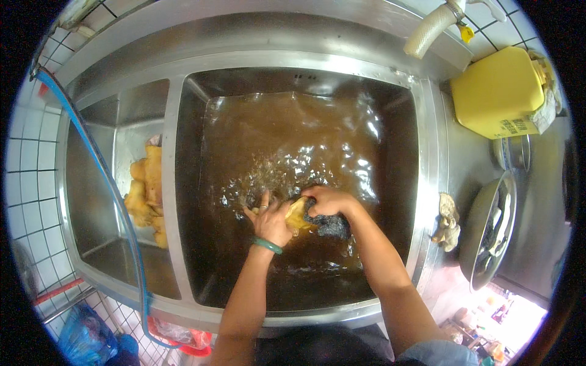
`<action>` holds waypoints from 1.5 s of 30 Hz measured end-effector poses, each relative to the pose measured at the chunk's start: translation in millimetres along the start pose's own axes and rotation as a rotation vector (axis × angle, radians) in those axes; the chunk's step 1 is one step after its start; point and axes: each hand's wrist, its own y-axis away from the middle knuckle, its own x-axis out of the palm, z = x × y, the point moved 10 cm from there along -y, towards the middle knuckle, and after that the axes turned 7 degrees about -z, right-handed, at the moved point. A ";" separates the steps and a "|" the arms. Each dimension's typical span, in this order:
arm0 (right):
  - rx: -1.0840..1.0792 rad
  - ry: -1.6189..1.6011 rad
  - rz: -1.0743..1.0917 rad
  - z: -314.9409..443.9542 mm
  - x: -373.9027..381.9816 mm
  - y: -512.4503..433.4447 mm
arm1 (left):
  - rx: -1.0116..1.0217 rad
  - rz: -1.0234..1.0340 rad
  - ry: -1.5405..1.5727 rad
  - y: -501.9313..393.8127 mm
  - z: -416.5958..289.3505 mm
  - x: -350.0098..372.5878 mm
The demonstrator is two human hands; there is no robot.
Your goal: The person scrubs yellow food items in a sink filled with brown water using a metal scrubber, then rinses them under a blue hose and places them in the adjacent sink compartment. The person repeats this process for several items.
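Note:
Below me is a stainless-steel sink basin (407, 183) filled with brown, splashing water (274, 123). Both hands are at the water's surface, over a piece of yellow food, possibly poultry (297, 215). My left hand (271, 222), with a ring and a green bangle (268, 245), lies against its left side with some fingers spread; its grip is unclear. My right hand (327, 201) has curled fingers around a dark mesh scrubber (332, 225), pressed against the right side of the yellow piece. The water hides the lower part of that piece.
Several yellow pieces (145, 196) lie in the left basin. A blue hose (103, 160) crosses that basin. At right are a yellow plastic container (501, 94), a crumpled cloth (446, 224) and a tilted metal bowl (476, 242). A pale hose (430, 34) hangs above.

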 end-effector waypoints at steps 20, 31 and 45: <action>-0.295 -0.041 -0.915 27.7 -11.0 21.6 | -0.416 0.655 1.377 27.7 11.2 106.3; -0.272 0.043 -1.092 34.0 -48.2 24.2 | -0.336 0.540 1.435 22.7 -1.3 97.9; -0.135 -0.137 -1.170 -22.0 -80.3 3.4 | -0.463 0.393 1.394 15.0 24.6 94.2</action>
